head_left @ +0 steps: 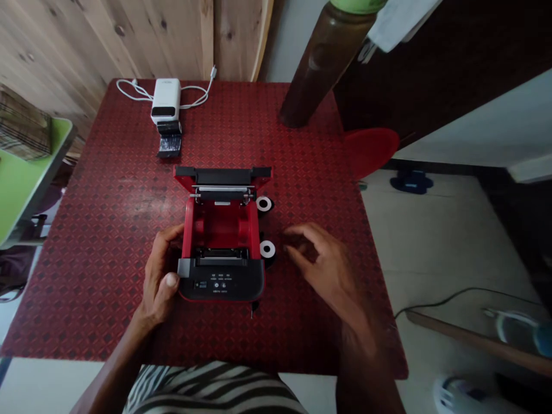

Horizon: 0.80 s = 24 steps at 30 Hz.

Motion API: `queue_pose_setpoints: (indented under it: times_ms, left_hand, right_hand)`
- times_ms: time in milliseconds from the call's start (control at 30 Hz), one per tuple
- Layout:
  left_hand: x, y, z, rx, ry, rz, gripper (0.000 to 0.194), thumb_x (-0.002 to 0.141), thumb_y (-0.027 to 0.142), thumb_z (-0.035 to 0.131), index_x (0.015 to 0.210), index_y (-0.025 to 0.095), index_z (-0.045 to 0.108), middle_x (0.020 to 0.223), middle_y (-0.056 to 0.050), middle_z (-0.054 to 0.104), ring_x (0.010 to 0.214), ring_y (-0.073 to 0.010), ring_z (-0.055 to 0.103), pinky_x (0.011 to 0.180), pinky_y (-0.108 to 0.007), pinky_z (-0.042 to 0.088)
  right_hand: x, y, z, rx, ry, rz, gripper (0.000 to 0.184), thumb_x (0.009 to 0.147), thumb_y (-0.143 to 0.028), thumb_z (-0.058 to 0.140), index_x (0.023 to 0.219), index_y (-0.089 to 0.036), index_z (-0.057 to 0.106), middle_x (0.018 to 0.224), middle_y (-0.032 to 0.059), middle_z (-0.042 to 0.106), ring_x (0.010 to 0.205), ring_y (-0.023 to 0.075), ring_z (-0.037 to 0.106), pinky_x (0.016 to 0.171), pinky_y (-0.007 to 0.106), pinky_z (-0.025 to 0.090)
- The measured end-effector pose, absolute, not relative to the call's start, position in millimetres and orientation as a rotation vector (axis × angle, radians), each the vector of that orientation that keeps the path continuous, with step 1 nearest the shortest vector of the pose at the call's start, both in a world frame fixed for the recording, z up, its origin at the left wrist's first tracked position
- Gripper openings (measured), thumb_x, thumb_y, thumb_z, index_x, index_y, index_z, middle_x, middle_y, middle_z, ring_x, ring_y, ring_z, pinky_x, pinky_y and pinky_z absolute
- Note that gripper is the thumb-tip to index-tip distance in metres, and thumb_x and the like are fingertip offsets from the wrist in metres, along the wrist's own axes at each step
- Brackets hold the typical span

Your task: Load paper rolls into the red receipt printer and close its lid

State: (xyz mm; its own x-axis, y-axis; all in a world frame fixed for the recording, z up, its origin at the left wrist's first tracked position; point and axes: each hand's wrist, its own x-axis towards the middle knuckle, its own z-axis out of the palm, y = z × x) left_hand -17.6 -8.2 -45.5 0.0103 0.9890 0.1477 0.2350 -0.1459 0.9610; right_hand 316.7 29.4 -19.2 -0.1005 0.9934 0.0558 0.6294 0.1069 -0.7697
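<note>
A red thermal receipt printer [222, 282] stands in the middle of the table with its lid tipped open at the far side, so its empty red roll bay shows. My left hand [161, 273] grips the printer's near left side. My right hand [321, 259] hovers over the table to the right of the printer, fingers apart and holding nothing. Nearest to it is a black roll with a white core [267, 249]. A similar roll [264, 203] lies just beyond that one, against the printer's right side.
A red patterned tabletop [107, 259] carries a white power bank [166, 100] with a white cable, and a black strip [169, 141] in front of it. A tall brown bottle with a green cap [319, 69] stands at the far right corner. A green table [26, 172] lies to the left.
</note>
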Motion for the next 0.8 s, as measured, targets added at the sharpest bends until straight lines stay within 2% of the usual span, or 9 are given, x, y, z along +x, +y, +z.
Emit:
queue_pose_setpoints:
  times_ms: [67, 167, 233, 333, 467, 567, 667, 733, 800]
  left_hand:
    - [-17, -7, -43, 1.552, 1.335, 1.174, 0.092, 0.105, 0.09, 0.048, 0.168, 0.024, 0.061, 0.152, -0.016, 0.07, 0.134, -0.0415, 0.069, 0.111, -0.056, 0.055]
    - [-16, -6, -41, 1.633, 1.349, 1.159, 0.091, 0.107, 0.089, 0.043, 0.174, 0.029, 0.056, 0.162, -0.015, 0.066, 0.144, -0.044, 0.064, 0.12, -0.06, 0.051]
    - [-16, -7, -42, 1.683, 1.35, 1.165, 0.086, 0.109, 0.086, 0.041, 0.176, 0.033, 0.054, 0.167, -0.013, 0.064, 0.149, -0.0446, 0.061, 0.124, -0.063, 0.048]
    - [-16, -8, -45, 1.698, 1.338, 1.166, 0.078, 0.113, 0.081, 0.04, 0.177, 0.038, 0.052, 0.173, -0.01, 0.061, 0.154, -0.0443, 0.059, 0.128, -0.065, 0.045]
    - [-14, -8, -49, 1.623, 1.304, 1.192, 0.072, 0.115, 0.072, 0.043, 0.177, 0.038, 0.051, 0.178, -0.009, 0.056, 0.162, -0.0432, 0.053, 0.134, -0.064, 0.039]
    - [-14, -7, -48, 1.59, 1.281, 1.201, 0.07, 0.115, 0.069, 0.046, 0.177, 0.037, 0.052, 0.177, -0.009, 0.057, 0.16, -0.0425, 0.054, 0.134, -0.063, 0.04]
    - [-15, -6, -45, 1.59, 1.274, 1.19, 0.063, 0.117, 0.061, 0.048, 0.177, 0.041, 0.052, 0.175, -0.007, 0.058, 0.159, -0.0402, 0.055, 0.133, -0.062, 0.041]
    - [-16, -5, -43, 1.583, 1.261, 1.182, 0.061, 0.118, 0.057, 0.05, 0.176, 0.042, 0.052, 0.174, -0.006, 0.059, 0.159, -0.0392, 0.055, 0.132, -0.061, 0.043]
    - [-17, -5, -42, 1.55, 1.237, 1.168, 0.06, 0.118, 0.056, 0.052, 0.177, 0.043, 0.051, 0.173, -0.006, 0.06, 0.158, -0.0388, 0.056, 0.13, -0.061, 0.044]
  right_hand:
    - [317, 16, -25, -1.555, -1.775, 0.868, 0.027, 0.093, -0.02, 0.07, 0.119, -0.026, 0.076, 0.11, 0.0054, 0.082, 0.077, 0.0201, 0.076, 0.078, 0.038, 0.066]
    - [308, 4, -39, -1.505, -1.739, 0.904, 0.051, 0.089, -0.018, 0.073, 0.139, -0.027, 0.071, 0.128, 0.0083, 0.082, 0.088, 0.022, 0.079, 0.087, 0.041, 0.069]
    - [300, 1, -46, -1.473, -1.733, 0.875, 0.056, 0.087, -0.014, 0.071, 0.141, -0.029, 0.071, 0.134, 0.0089, 0.081, 0.101, 0.0249, 0.08, 0.092, 0.043, 0.068]
    - [286, 1, -53, -1.449, -1.696, 0.796, 0.044, 0.092, -0.015, 0.07, 0.132, -0.031, 0.075, 0.131, 0.0083, 0.083, 0.119, 0.0297, 0.079, 0.103, 0.049, 0.066]
    - [269, 2, -54, -1.46, -1.548, 0.786, 0.025, 0.099, -0.023, 0.07, 0.121, -0.03, 0.08, 0.123, 0.0085, 0.086, 0.117, 0.0308, 0.08, 0.109, 0.053, 0.062]
    - [261, 2, -51, -1.502, -1.454, 0.778, 0.025, 0.095, -0.022, 0.072, 0.117, -0.03, 0.081, 0.124, 0.0082, 0.087, 0.119, 0.031, 0.08, 0.11, 0.052, 0.063]
    - [261, 0, -40, -1.579, -1.389, 0.719, 0.036, 0.09, -0.02, 0.07, 0.124, -0.029, 0.078, 0.13, 0.0079, 0.086, 0.124, 0.0304, 0.08, 0.113, 0.053, 0.063]
    - [264, -4, -27, -1.624, -1.329, 0.701, 0.038, 0.093, -0.021, 0.068, 0.128, -0.03, 0.077, 0.132, 0.0079, 0.085, 0.123, 0.0294, 0.081, 0.112, 0.052, 0.064]
    - [268, -7, -9, -1.594, -1.247, 0.759, 0.03, 0.097, -0.027, 0.07, 0.126, -0.031, 0.076, 0.131, 0.0073, 0.086, 0.121, 0.0286, 0.082, 0.109, 0.05, 0.065]
